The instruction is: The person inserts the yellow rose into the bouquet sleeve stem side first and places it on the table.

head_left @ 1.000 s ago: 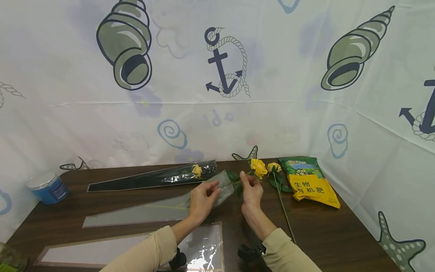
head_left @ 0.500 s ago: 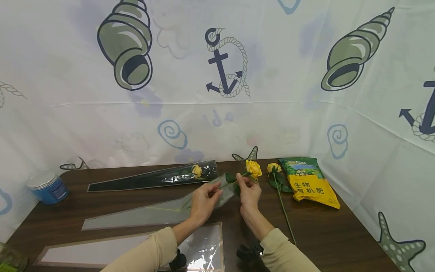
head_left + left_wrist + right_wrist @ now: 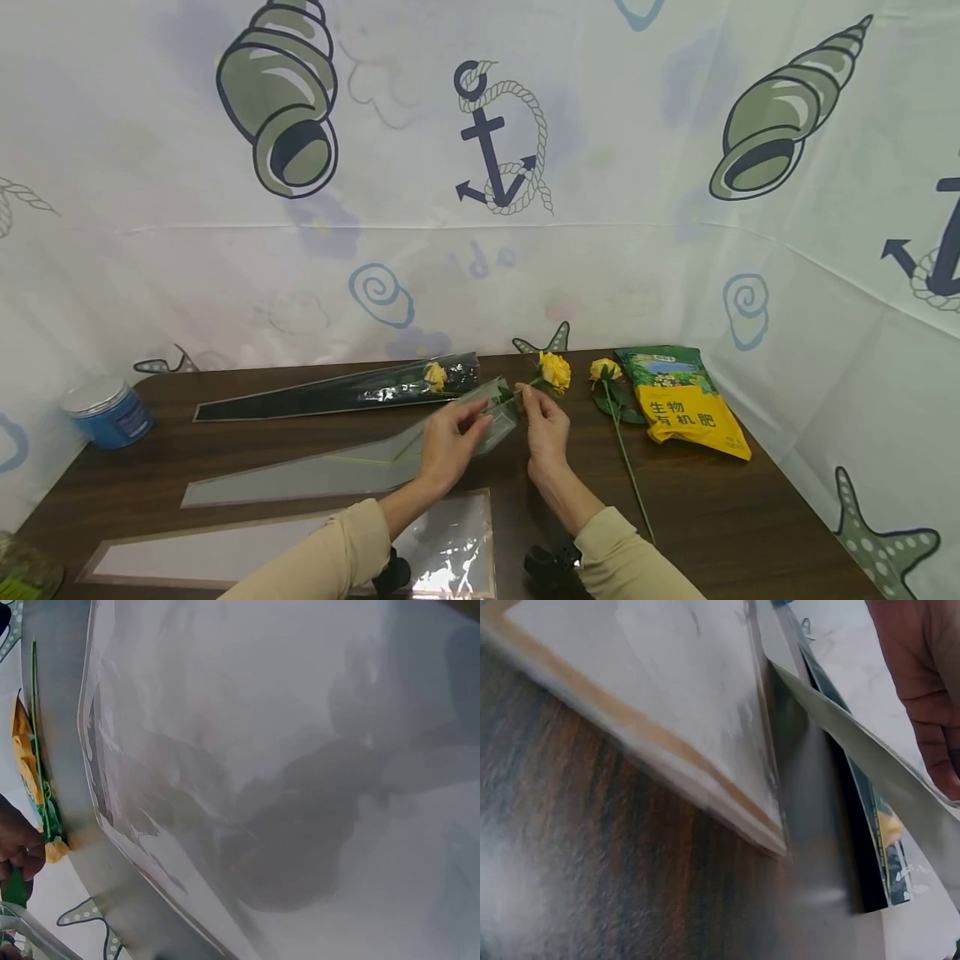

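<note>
My left hand [image 3: 450,446] pinches the rim of a grey, clear-fronted flower sleeve [image 3: 292,482] near its wide end. My right hand [image 3: 547,429] pinches the stem of a yellow rose [image 3: 555,372] just below the bloom. The rose's stem runs into the sleeve, its lower part showing through the film; the bloom and some leaves [image 3: 504,393] stand outside the mouth. In the right wrist view my left hand [image 3: 930,690] is by the raised sleeve edge [image 3: 870,754]. In the left wrist view my right hand [image 3: 19,844] shows at the left edge.
A black sleeve [image 3: 300,400] with a yellow rose lies behind. A white sleeve [image 3: 202,554] lies in front. Right of my hands are a loose yellow rose [image 3: 604,369] and a yellow-green fertilizer bag [image 3: 686,404]. A blue jar [image 3: 108,414] and a glass jar [image 3: 26,567] stand left.
My right hand has moved left and slightly down with the rose, and its stem has slid deeper into the grey sleeve. My left hand stays at the sleeve's mouth.
</note>
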`<state>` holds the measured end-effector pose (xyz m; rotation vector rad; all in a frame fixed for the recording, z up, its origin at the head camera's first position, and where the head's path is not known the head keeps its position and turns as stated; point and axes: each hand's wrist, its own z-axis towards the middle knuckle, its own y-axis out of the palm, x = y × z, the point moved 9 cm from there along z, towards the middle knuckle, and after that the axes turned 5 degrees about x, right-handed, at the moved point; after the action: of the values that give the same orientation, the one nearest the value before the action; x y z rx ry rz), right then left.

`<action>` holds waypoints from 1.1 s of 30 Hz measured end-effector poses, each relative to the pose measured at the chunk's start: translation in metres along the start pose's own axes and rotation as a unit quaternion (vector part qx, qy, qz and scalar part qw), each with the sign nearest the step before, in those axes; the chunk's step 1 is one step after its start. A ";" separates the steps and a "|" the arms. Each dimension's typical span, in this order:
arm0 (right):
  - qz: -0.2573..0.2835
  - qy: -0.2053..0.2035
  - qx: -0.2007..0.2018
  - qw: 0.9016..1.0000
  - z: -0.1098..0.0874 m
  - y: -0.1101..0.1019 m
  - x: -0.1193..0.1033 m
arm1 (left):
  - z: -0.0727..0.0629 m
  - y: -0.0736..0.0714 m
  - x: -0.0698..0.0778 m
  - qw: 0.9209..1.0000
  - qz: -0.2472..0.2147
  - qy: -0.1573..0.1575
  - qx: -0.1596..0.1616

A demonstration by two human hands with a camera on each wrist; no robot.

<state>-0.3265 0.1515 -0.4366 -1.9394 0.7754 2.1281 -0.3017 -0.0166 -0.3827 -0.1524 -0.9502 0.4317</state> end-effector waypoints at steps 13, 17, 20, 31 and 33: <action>0.043 0.006 0.062 0.997 0.004 -0.008 -0.009 | 0.001 -0.001 0.003 1.000 -0.007 0.009 0.009; 0.026 0.003 0.077 0.997 0.002 -0.010 -0.009 | 0.001 -0.001 0.004 1.000 -0.010 0.019 0.011; 0.027 0.018 0.068 0.997 0.000 -0.007 -0.005 | 0.000 0.001 0.006 1.000 -0.011 0.023 0.005; 0.035 0.041 0.051 0.997 0.000 -0.004 0.003 | -0.001 0.004 0.010 0.999 -0.021 0.024 -0.004; 0.045 0.039 0.056 0.997 0.001 -0.005 0.003 | -0.002 0.004 0.011 0.999 -0.022 0.024 -0.002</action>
<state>-0.3254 0.1557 -0.4407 -1.9738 0.9919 2.0198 -0.2960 -0.0084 -0.3770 -0.1451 -0.9050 0.3835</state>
